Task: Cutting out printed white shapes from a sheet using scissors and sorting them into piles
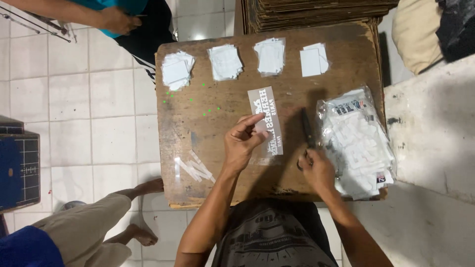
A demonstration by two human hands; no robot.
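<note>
The left hand [241, 143] rests on a worn wooden tabletop [217, 109], its fingers [252, 121] loosely curled and extended, the tips pressing on the long clear film strip [267, 122] with white lettering that lies flat beneath them; they pinch nothing, only bear down on the strip's left edge. The strip runs from just beyond those fingertips down toward the person, passing under the hand's right side. The right hand [316, 170] sits near the tabletop's front edge, its fingers clenched around the handle end of a dark scissors-like tool [308, 129], whose blade points away from the knuckles and lies just beside the strip. To the outer side of the right fingers, touching or nearly so, lies a clear plastic bag [357, 141] stuffed with white printed pieces. Left of the left wrist, a scrap of clear film [194, 168] lies flat. Well beyond both sets of fingertips, four small stacks of white cut pieces [225, 62] line the far edge. Another person's hand [116, 21] shows at the far left, off the tabletop, and a second person's bare feet [143, 210] are on the tiled floor [99, 123].
</note>
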